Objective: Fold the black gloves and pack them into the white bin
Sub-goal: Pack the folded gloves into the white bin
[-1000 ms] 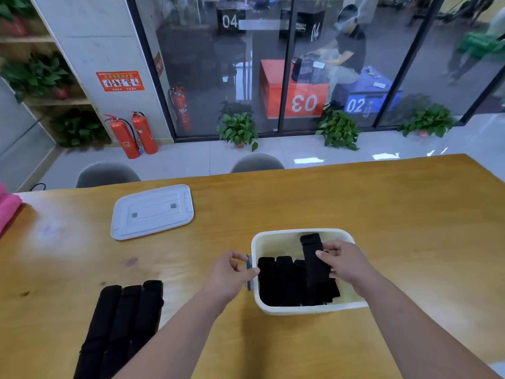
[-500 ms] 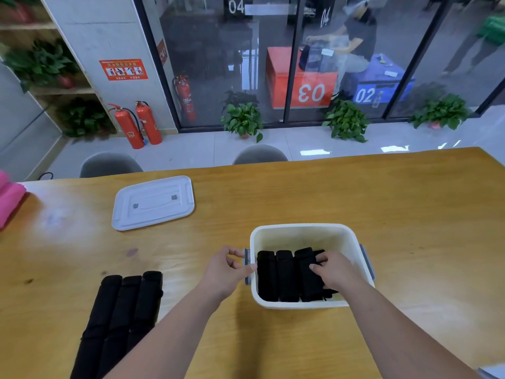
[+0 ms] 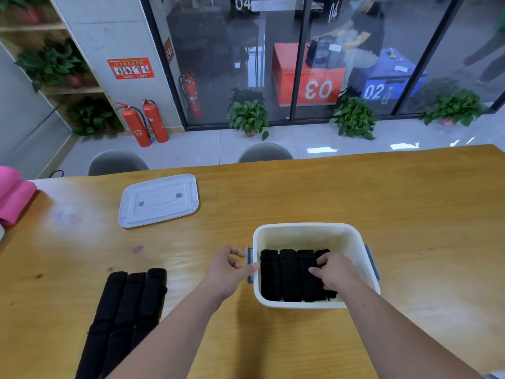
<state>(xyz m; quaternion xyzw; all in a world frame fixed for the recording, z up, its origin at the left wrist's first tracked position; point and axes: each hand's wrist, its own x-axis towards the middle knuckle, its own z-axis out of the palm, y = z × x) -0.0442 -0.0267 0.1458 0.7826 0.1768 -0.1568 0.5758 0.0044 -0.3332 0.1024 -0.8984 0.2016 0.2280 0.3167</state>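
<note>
left hand [image 3: 229,269] pinches the white bin [image 3: 306,227] at its left edge; right hand [image 3: 334,272], fingers curled, grips the rightmost of the folded black gloves [image 3: 287,274] inside. three more gloves [image 3: 128,305] lie near left.

Wooden table [image 3: 410,214] bearing a white bin [image 3: 306,227].
Left of the bin and farther back lies a white lid [image 3: 159,199]; left and nearer, black gloves [image 3: 123,310] side by side; far left, a pink cloth [image 3: 13,198].

Left hand [image 3: 228,269] pinches the bin [image 3: 306,227] rim; right hand [image 3: 334,272], at its 3 o'clock, grips a glove [image 3: 322,253].
</note>
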